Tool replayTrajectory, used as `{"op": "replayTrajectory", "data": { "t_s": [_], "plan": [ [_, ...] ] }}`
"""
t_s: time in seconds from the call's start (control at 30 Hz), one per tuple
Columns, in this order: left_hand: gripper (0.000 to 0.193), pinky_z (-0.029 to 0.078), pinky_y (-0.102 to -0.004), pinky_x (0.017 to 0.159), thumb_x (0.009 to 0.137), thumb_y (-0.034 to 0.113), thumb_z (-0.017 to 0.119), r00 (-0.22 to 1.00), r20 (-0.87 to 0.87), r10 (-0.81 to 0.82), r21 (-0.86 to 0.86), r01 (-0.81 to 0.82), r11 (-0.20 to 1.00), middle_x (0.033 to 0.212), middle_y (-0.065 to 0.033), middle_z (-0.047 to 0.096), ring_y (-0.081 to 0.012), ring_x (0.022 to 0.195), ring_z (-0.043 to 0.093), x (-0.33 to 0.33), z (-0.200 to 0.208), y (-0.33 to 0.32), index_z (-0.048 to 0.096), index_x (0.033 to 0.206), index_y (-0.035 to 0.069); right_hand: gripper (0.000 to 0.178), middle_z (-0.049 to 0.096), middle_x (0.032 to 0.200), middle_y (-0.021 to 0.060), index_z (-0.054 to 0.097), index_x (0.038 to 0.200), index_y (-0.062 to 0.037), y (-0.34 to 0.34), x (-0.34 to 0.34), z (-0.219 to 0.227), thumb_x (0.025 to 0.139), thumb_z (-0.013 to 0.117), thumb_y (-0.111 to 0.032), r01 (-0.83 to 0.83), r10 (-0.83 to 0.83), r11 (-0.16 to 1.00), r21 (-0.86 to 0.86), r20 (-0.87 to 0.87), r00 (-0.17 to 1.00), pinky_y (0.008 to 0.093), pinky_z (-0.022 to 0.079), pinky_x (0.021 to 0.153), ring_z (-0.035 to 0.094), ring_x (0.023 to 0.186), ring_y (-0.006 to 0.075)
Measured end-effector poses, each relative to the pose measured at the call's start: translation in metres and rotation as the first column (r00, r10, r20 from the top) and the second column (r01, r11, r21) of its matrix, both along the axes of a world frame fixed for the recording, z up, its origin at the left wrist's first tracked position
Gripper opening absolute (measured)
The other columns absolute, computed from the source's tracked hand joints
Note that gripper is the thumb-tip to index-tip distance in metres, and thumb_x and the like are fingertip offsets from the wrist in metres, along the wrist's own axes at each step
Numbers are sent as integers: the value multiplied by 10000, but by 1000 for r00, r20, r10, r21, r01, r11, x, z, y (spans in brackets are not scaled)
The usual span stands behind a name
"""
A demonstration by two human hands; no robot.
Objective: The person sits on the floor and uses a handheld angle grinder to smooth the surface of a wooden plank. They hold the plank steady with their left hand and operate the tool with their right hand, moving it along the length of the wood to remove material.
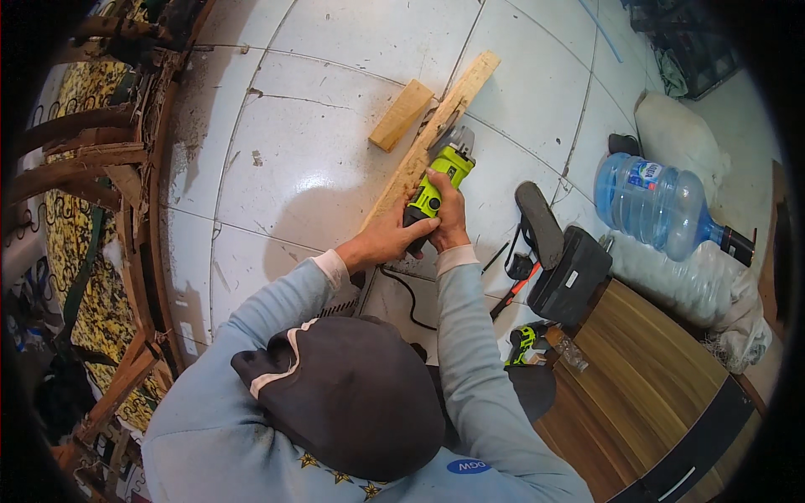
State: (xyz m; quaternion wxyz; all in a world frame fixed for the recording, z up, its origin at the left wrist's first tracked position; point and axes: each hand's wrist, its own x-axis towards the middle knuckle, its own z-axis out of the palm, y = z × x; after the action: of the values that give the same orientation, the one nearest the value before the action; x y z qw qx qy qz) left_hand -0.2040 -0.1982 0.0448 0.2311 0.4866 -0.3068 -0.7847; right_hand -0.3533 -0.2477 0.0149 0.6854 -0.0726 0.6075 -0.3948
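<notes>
A green and black angle grinder (429,199) lies along the right side of a long wooden strip (471,84), its grey guard close to the wood. My right hand (450,210) wraps round the grinder's body from the right. At the grinder's rear end, my left hand (384,241) is closed, with its thumb on the black housing and its other fingers partly hidden. Dark marks show on the strip near the guard; the disc itself is hard to make out. A short wooden block (402,116) sits left of the strip.
White tiles (310,142) form the floor. A bare wooden furniture frame (151,210) stands left. At right are a large blue water bottle (650,201), a dark sandal (539,225), a black case (572,275), another green tool (524,342) and a wood-grain panel (637,369). A black cord (411,302) trails behind the grinder.
</notes>
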Motion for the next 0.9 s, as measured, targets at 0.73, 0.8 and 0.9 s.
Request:
{"op": "replayTrajectory", "data": {
  "t_s": [0.73, 0.8, 0.9],
  "plan": [
    [966, 522, -279, 543, 977, 477, 728, 997, -70, 23, -37, -26, 999, 1053, -127, 684, -156, 697, 697, -1, 11, -4, 198, 1625, -5, 286, 676, 808, 93, 622, 1030, -28, -1, -2, -2, 912, 752, -253, -25, 24, 999, -39, -15, 1000, 348, 602, 603, 691, 639, 212],
    [984, 507, -277, 555, 982, 486, 718, 998, -69, 2, -27, -4, 1000, 1064, -113, 680, -152, 728, 695, -1, 13, -8, 167, 1644, 12, 306, 671, 809, 99, 610, 1031, -28, -6, -8, -9, 912, 753, -271, -35, 34, 998, -47, -11, 999, 354, 611, 613, 693, 646, 220],
    [1013, 491, -271, 589, 992, 504, 701, 995, -72, -74, 30, 76, 997, 1095, -92, 674, -144, 795, 696, -1, 10, -19, 115, 1680, 46, 317, 674, 807, 104, 608, 1023, -28, -15, -14, -10, 914, 753, -288, -54, 54, 998, -15, -27, 998, 361, 617, 617, 694, 647, 226]
  ]
}}
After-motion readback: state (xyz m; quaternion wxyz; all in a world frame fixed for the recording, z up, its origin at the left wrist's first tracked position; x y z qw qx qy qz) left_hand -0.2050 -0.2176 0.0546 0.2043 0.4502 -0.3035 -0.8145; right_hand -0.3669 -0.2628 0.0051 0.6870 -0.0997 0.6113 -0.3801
